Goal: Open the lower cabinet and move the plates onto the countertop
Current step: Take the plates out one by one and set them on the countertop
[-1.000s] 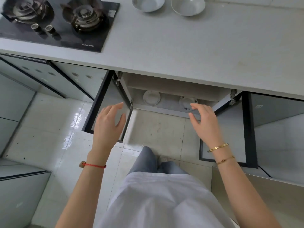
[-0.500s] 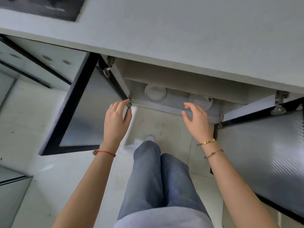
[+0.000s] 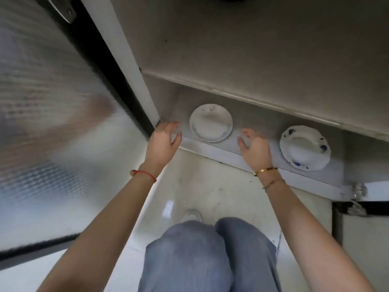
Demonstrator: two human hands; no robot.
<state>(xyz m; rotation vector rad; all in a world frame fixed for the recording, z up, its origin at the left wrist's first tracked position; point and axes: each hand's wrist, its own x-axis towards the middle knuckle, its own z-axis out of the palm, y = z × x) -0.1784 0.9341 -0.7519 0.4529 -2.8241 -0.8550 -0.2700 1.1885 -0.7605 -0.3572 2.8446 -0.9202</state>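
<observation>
The lower cabinet stands open, and two plates lie on its floor (image 3: 237, 131). A round white plate (image 3: 211, 122) with a faint floral print sits at the left. A scalloped white plate (image 3: 305, 147) with blue marks sits at the right. My left hand (image 3: 163, 142) hovers open at the cabinet's front edge, just left of the round plate. On the other side of that plate, my right hand (image 3: 255, 149) is open between the two plates. Neither hand touches a plate.
The left cabinet door (image 3: 52, 123) with frosted glass swings wide at the left. A shelf edge (image 3: 252, 98) runs above the plates. The right door hinge (image 3: 357, 192) shows at the far right. My knees (image 3: 206, 249) are over the tiled floor below.
The view has dropped low and close to the cabinet. Both hands have moved forward from the door edges to either side of the round plate.
</observation>
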